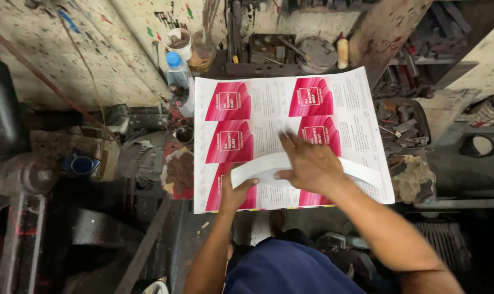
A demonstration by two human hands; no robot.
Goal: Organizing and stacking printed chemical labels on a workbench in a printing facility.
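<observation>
Seen from above in a cluttered workshop, a person bends a stack of printed sheets [290, 109], white with red panels, on a workbench. At far left a dark machine part [18, 174] and a small blue cup [82, 165] sit well apart from the work; nearer, a clear bottle with a blue cap [177, 76] stands just beside the stack's upper left corner. The left hand [235, 191] grips the near left part of the stack, thumb on top and fingers tucked beneath, pinching the lifted edge [258, 169] where the paper curls up. That curled edge forms a pale band whose long axis runs left to right across the sheets, from the left hand past the right. The right hand [311, 163] lies flat on the band's middle, palm down, fingers spread and pointing away from the body, forearm reaching in from the lower right. Both hands touch the paper, the right farther up the stack. To the right, a tray of metal scraps [402, 125] rests near the stack's edge, and a tin can [489, 110] lies at far right.
</observation>
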